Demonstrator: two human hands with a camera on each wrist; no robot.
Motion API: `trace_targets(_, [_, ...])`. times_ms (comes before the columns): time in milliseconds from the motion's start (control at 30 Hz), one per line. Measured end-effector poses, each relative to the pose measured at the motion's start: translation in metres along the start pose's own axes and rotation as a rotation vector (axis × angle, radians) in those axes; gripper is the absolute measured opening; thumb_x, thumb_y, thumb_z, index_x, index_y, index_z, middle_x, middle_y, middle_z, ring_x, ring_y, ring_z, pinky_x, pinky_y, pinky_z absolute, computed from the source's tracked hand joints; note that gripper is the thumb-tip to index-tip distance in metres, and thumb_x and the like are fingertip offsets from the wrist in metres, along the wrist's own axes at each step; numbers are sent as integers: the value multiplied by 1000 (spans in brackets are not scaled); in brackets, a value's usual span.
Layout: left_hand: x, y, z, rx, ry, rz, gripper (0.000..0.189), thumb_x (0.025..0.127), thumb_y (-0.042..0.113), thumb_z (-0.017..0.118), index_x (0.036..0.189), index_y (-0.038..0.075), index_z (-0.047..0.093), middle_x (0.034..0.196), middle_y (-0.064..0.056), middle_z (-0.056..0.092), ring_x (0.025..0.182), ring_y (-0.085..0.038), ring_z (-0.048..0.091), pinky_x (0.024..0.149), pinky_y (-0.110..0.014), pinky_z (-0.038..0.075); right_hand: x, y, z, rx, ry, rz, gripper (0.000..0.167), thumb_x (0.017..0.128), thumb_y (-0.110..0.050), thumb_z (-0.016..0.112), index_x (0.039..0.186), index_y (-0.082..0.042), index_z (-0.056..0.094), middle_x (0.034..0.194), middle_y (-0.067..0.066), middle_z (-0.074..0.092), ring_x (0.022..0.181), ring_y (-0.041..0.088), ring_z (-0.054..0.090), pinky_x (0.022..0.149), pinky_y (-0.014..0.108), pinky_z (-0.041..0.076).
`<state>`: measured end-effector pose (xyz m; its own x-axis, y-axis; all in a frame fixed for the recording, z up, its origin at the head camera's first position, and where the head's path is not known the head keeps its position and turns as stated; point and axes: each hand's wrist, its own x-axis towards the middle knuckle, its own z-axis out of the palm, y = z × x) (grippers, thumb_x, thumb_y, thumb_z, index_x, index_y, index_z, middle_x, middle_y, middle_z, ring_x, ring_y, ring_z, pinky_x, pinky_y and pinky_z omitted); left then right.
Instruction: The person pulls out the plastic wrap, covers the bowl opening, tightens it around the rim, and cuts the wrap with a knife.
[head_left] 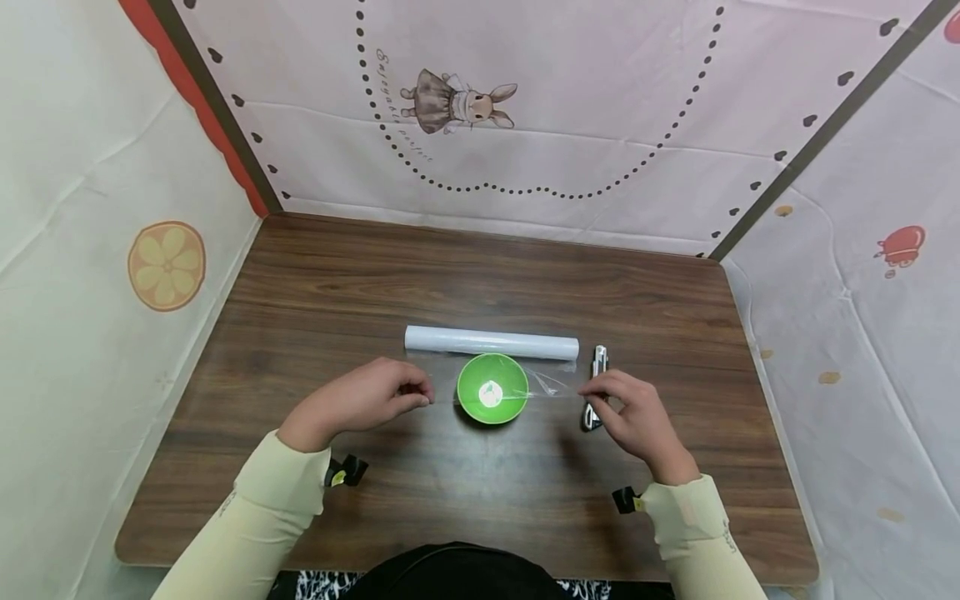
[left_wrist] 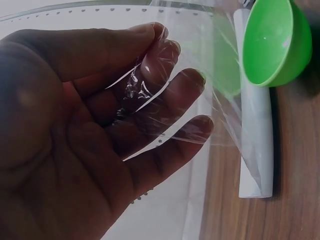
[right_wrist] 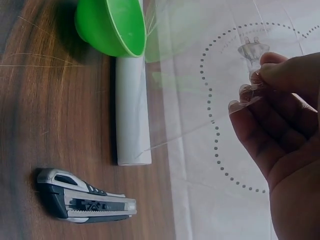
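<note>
A clear sheet of cling film [head_left: 551,383] stretches from a white roll [head_left: 491,342] toward me, between my two hands. My left hand [head_left: 367,402] pinches one corner of the film between thumb and index finger; in the left wrist view the film drapes over its other fingers [left_wrist: 187,87]. Thumb and fingers of my right hand [head_left: 633,417] pinch the opposite corner. A green bowl [head_left: 492,389] stands upright on the table between the hands, the film passing over at least part of it. Whether the film touches the rim I cannot tell.
A grey and black utility knife [right_wrist: 87,197] lies right of the roll, partly under my right hand in the head view. The brown wooden table [head_left: 360,275] is bounded by patterned white sheets [head_left: 570,100] at the back and both sides.
</note>
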<state>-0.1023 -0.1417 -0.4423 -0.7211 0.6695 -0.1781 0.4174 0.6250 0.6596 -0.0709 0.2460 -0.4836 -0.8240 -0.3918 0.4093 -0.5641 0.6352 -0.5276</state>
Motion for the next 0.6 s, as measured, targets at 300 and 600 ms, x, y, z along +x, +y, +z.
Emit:
trace_targets(300, [3, -2, -1, -28, -26, 1, 12, 97, 18, 59, 94, 25, 68, 93, 11, 67, 81, -2, 57, 74, -26, 49, -2, -1, 0, 51, -63, 43, 17, 81, 1, 70, 87, -15, 71, 87, -6, 68, 77, 5, 60, 66, 24, 51])
trace_targets(600, [4, -8, 5, -56, -57, -21, 11, 97, 20, 59, 94, 25, 68, 91, 12, 68, 78, -3, 57, 71, -24, 48, -2, 0, 1, 81, -153, 112, 18, 84, -2, 66, 86, -19, 70, 85, -8, 65, 76, 3, 57, 65, 24, 51])
